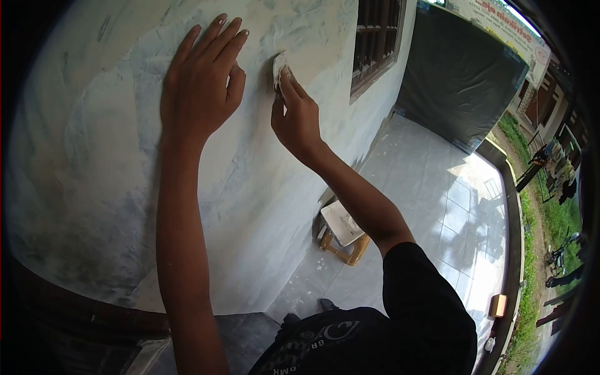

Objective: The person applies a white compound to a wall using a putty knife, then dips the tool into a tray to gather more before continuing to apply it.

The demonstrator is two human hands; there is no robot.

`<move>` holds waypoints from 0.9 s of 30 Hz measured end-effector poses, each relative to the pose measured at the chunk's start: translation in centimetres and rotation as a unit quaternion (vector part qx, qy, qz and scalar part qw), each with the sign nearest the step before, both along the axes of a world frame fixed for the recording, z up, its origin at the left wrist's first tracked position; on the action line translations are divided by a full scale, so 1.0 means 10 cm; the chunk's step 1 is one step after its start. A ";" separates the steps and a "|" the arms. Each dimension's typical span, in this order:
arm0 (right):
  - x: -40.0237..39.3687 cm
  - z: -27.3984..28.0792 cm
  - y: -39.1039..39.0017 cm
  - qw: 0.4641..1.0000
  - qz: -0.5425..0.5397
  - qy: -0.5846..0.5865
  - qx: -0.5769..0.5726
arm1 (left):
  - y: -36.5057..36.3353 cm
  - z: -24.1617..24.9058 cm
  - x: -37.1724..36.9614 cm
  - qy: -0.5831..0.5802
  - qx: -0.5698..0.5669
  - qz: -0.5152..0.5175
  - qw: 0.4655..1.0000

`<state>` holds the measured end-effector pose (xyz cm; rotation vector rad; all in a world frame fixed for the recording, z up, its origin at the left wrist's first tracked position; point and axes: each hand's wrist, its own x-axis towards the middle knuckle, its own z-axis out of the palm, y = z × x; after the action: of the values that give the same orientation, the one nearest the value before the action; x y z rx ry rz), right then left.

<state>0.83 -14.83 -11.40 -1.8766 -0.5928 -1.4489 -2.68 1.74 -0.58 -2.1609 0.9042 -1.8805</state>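
Broadly, the wall (pixel 219 187) fills most of the view, patchy in cream and grey-blue; light, overlapping strokes would probably suit it, feathered out where pale and darker areas meet. Its left and lower reaches fade into the dark border of the lens. Low beside it stands a brownish stool (pixel 357 250) carrying a white tray (pixel 332 228). The right arm hides part of the pair, and the whitish stuff in the tray is too small to judge for thickness.

The left hand (pixel 203 84) grips nothing, laid flat against the wall with its fingers loosely spread; it seems a good brace, best kept clear of wet patches. The right hand (pixel 297 115) pinches a small, whitish-smeared tool (pixel 277 64) up at the wall, to the right of the left hand. A low, steady tilt should leave fewer ridges. Fingers and smears cover the tool's shape, and its edge contact cannot be made out.
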 end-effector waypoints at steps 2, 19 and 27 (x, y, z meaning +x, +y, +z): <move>-0.50 -0.25 0.17 0.994 0.106 0.031 -0.023 | 0.00 0.00 0.00 0.001 0.000 -0.002 1.000; 0.48 0.47 -0.42 0.996 -0.030 -0.018 0.076 | -0.01 -0.02 -0.01 0.021 0.000 0.024 1.000; -0.77 -0.33 0.06 0.984 0.169 0.047 -0.028 | -0.01 -0.01 0.00 0.004 -0.003 0.021 1.000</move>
<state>-6.84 -14.19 -14.65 -1.7723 -0.8654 -1.1289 -2.72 1.64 -0.68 -2.1756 0.8498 -1.8587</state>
